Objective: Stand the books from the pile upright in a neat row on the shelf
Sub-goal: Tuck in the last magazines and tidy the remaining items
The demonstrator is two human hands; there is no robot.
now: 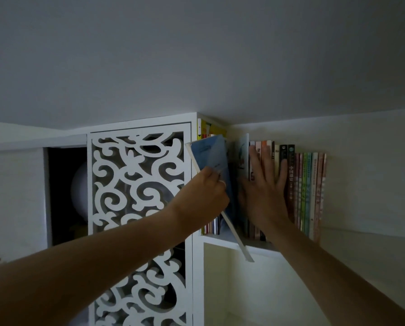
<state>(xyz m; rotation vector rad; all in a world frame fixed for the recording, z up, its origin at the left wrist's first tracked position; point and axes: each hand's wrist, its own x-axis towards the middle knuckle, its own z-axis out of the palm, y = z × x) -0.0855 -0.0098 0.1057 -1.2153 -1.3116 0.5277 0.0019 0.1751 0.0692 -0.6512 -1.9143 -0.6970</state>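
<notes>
Reaching up to a white wooden bookcase point(198, 267) with a scroll-cut fretwork door panel point(138, 184), under a plain grey ceiling point(196, 55). Stood upright along the top shelf point(220, 240): a row of slim, multicoloured paperback books point(307, 191), spines outward. Pressed flat against those spines, fingers spread and straight, the right hand point(264, 191). Tilted leftward in the gap just left of that row, lower corner hanging past the shelf edge: a thin blue-covered book point(210, 156), pinched at its near edge by the left hand point(208, 191).
</notes>
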